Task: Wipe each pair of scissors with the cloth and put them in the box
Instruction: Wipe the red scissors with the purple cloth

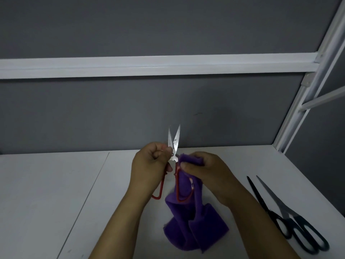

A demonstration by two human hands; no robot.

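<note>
Grey panel wall [130, 109] backs the white tabletop [46, 193] I'm watching. One purple fleece cloth [196, 227] hangs from the right hand [205, 171], whose curled fingers bunch it against a handle loop. The left hand [149, 165], raised over the table, pinches the red wire-handled scissors [174, 143] near the pivot, blades parted, tips up. I count two pairs: the black-handled scissors [298, 222] lie open at the right.

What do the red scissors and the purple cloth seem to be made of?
Red scissors: bright metal blades, they glare strongly; thin red loop handles, perhaps coated wire or plastic. Purple cloth: soft, matte, fuzzy fabric, likely fleece or microfibre; it drapes in folds.
</note>
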